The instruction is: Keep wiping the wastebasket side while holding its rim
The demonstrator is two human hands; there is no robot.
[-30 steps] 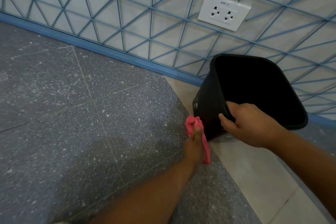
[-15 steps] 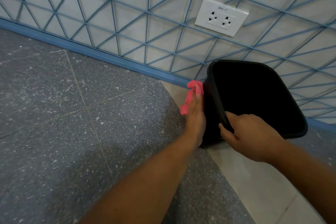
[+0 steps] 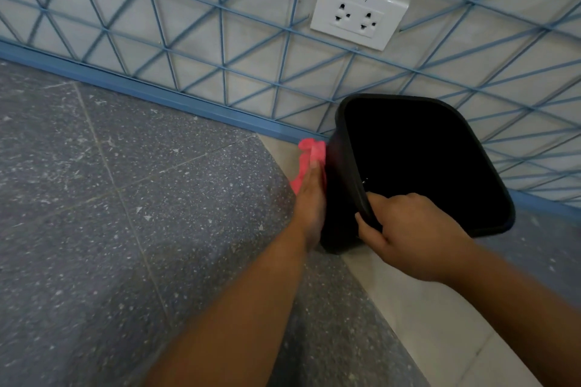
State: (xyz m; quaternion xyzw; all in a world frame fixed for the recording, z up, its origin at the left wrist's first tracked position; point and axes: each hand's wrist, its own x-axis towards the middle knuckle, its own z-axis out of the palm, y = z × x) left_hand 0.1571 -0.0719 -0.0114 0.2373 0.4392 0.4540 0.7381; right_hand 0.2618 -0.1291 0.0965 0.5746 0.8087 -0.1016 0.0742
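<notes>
Wiping looks partway through: the left hand (image 3: 309, 198) presses a pink cloth (image 3: 309, 155) with straight fingers against the black bin's (image 3: 342, 185) outer side, high near the rim. At its three o'clock, the right hand (image 3: 405, 232) grips that rim, tilting the bin by the wall (image 3: 220, 41). Other sides probably remain; how clean they are cannot be told.
</notes>
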